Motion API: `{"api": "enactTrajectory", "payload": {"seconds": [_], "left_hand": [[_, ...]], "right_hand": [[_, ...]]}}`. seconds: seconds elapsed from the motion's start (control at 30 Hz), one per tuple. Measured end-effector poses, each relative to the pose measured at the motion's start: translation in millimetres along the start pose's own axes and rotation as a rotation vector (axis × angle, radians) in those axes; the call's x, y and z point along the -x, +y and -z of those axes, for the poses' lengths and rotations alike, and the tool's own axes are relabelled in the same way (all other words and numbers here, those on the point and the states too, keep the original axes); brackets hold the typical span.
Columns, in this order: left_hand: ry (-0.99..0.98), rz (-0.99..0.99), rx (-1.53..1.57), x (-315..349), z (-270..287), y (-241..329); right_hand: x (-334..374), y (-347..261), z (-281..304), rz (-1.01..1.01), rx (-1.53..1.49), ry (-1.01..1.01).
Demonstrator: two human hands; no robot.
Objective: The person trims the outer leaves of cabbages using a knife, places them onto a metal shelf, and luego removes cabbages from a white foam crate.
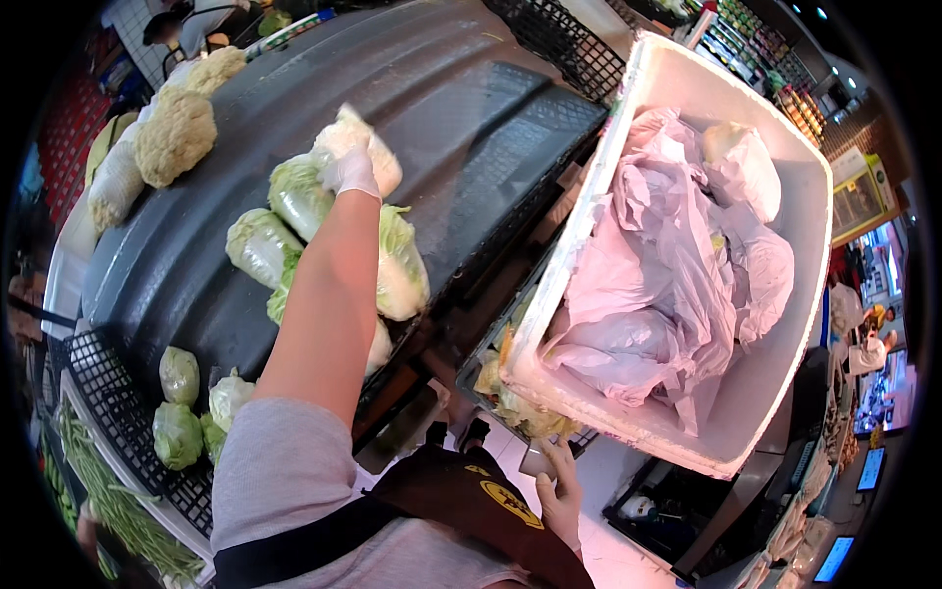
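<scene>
My left hand, in a thin pale glove, reaches far over the dark ridged display surface. Its fingers are closed on a pale napa cabbage, whose outline is slightly blurred. Beside and below that hand lie more napa cabbages: a wrapped one, another wrapped one and one with loose green leaf tips. My forearm hides part of the group. Low by my apron, my right hand pinches a small flat, blade-like piece, too little shown to name.
A white foam box stands at right, holding cabbages in crumpled pinkish wrapping. Under its near corner are loose trimmed leaves. Cauliflowers sit far left. Wrapped green heads and green beans lie near left. A person bends at the far left.
</scene>
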State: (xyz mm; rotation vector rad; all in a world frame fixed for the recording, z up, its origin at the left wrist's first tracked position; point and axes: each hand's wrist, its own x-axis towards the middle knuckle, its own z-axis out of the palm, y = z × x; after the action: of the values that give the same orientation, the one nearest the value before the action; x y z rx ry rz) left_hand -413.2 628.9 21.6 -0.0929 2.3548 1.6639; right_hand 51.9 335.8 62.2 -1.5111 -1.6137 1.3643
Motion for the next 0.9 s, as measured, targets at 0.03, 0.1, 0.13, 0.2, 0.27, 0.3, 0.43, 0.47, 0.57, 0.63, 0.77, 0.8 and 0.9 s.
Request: {"api": "enactTrajectory", "payload": {"seconds": [0.03,0.1,0.13,0.2,0.27,0.3,0.43,0.47,0.57,0.63,0.77,0.8,0.9], "left_hand": [[0.015,0.067,-0.179,-12,-7,-8],[0.049,0.235,-0.308,-18,-20,-11],[0.084,0.328,-0.274,-8,-21,-3],[-0.017,-0.018,-0.694,9,-10,13],[-0.362,-0.967,-1.518,17,8,19],[-0.296,-0.683,-0.670,-15,3,-3],[0.024,-1.570,-0.419,-24,-5,-6],[-0.199,-1.752,-0.585,-17,-4,-2],[-0.431,-1.840,-1.160,-70,0,-36],[-0.538,-1.550,-1.232,-85,-4,-51],[-0.494,-1.459,-1.907,-9,15,-24],[-0.553,-1.423,-1.844,-13,4,-28],[-0.689,-1.314,-1.613,-116,-1,-46]], "right_hand": [[0,-1,2,-0.026,-0.057,0.018],[2,-4,4,-0.088,-0.166,0.071],[3,-2,6,-0.079,-0.149,0.083],[3,3,7,-0.064,-0.120,0.092],[4,9,7,-0.057,-0.148,0.110],[6,13,9,-0.065,-0.118,0.118],[12,11,21,-0.051,-0.070,0.192],[15,11,28,-0.020,-0.037,0.195],[17,-3,46,0.140,0.138,0.270],[12,-13,56,0.292,0.300,0.401],[-7,-23,85,0.481,0.419,0.674],[-15,-27,94,0.505,0.537,0.707],[-44,-43,119,0.552,0.675,0.761]]}}
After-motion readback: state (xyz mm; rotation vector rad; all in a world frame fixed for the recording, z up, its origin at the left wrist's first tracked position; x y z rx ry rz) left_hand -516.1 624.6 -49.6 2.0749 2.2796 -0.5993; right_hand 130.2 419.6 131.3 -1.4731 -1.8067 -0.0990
